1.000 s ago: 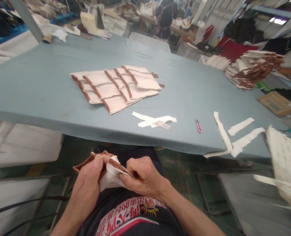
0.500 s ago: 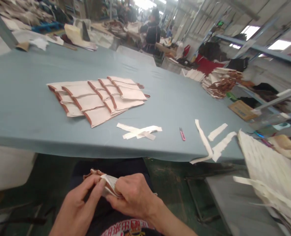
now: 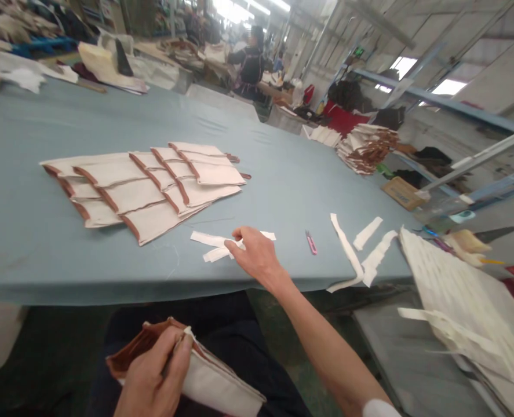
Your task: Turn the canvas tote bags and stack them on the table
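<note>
At seven o'clock the left hand point(image 3: 155, 373) pinches a cream pouch point(image 3: 215, 380); at six, the right hand point(image 3: 257, 253) covers white strips point(image 3: 208, 239), grip unclear.

1. Above your legs point(image 3: 257, 347), your left hand point(image 3: 155, 373) has a pouch point(image 3: 222, 385), in front of the table point(image 3: 283, 191).
2. Your right hand point(image 3: 257, 255) is at the crossed strips point(image 3: 204, 238) near the table's front edge.
3. Behind and left of these, overlapping pouches point(image 3: 135, 200) lie on the table.
4. Right of your right hand lie the snips point(image 3: 311, 242), then the other strips point(image 3: 347, 246).
5. Farther back on your right is a fabric stack point(image 3: 365, 147), with a box point(image 3: 401, 193) before it.
</note>
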Action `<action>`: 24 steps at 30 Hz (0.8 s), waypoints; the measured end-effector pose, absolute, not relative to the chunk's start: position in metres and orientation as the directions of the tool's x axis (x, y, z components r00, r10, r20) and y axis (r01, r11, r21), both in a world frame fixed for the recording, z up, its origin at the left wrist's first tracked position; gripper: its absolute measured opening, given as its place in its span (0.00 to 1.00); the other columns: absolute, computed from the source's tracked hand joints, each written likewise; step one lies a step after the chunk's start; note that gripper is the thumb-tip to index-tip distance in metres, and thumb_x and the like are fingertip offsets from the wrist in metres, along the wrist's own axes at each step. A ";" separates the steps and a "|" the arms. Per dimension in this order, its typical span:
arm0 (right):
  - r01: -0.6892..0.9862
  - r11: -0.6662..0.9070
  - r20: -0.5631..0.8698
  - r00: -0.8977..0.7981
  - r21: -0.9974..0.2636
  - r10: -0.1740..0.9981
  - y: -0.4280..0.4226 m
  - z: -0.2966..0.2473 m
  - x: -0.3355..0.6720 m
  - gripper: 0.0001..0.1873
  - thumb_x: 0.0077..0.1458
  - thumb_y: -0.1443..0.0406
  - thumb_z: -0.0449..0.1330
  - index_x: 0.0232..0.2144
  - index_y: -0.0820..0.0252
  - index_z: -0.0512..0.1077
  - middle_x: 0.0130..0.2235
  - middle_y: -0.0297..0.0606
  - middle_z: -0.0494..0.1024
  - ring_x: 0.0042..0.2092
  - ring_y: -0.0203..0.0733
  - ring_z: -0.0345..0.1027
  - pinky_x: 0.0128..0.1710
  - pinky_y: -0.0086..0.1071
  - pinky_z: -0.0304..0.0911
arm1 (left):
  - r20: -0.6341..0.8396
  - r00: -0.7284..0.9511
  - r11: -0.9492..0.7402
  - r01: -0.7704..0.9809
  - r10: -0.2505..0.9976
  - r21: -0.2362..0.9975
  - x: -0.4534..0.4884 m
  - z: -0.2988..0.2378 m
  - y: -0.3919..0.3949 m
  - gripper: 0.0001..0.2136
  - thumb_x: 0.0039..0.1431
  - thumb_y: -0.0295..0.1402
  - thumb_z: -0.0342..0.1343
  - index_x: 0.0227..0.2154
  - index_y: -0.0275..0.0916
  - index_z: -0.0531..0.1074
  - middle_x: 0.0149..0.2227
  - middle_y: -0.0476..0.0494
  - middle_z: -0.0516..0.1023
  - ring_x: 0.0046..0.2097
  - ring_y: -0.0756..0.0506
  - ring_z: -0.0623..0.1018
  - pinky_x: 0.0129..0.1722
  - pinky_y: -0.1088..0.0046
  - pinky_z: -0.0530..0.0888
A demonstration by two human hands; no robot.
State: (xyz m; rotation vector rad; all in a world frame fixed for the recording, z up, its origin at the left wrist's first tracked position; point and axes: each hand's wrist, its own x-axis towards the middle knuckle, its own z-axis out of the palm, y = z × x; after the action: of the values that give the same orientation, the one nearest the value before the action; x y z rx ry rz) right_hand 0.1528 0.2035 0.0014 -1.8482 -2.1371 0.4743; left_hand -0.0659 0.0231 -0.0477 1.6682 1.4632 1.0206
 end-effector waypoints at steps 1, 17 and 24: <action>0.906 0.152 -0.014 -0.171 -0.396 0.985 0.216 0.000 0.146 0.13 0.73 0.59 0.65 0.53 0.61 0.80 0.55 0.49 0.86 0.59 0.54 0.78 0.58 0.42 0.68 | 0.115 0.033 -0.118 0.457 0.993 0.882 -0.065 -0.045 0.023 0.20 0.77 0.41 0.53 0.25 0.46 0.69 0.23 0.54 0.74 0.25 0.47 0.75 0.28 0.75 0.72; 0.795 0.289 -0.015 -0.350 -0.533 0.936 0.268 -0.048 0.097 0.07 0.71 0.63 0.68 0.40 0.60 0.77 0.44 0.38 0.83 0.51 0.48 0.78 0.58 0.47 0.73 | 0.132 -0.236 -0.004 0.475 0.963 0.880 -0.079 -0.063 0.011 0.18 0.74 0.45 0.55 0.27 0.44 0.74 0.24 0.55 0.73 0.26 0.48 0.74 0.29 0.75 0.71; 0.475 0.187 0.084 -0.230 -0.860 0.970 0.274 -0.009 0.129 0.20 0.70 0.46 0.57 0.35 0.52 0.63 0.28 0.25 0.68 0.28 0.35 0.63 0.30 0.29 0.64 | 0.114 -0.281 0.032 0.468 0.953 0.883 -0.086 -0.055 0.007 0.18 0.73 0.47 0.55 0.28 0.45 0.76 0.24 0.56 0.76 0.27 0.47 0.77 0.31 0.75 0.71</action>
State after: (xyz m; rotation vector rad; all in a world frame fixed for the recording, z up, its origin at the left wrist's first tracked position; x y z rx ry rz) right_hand 0.1293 0.2741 -0.0088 -1.3582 -1.8061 0.9571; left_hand -0.0858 0.0073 -0.0552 1.4378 1.7902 1.1996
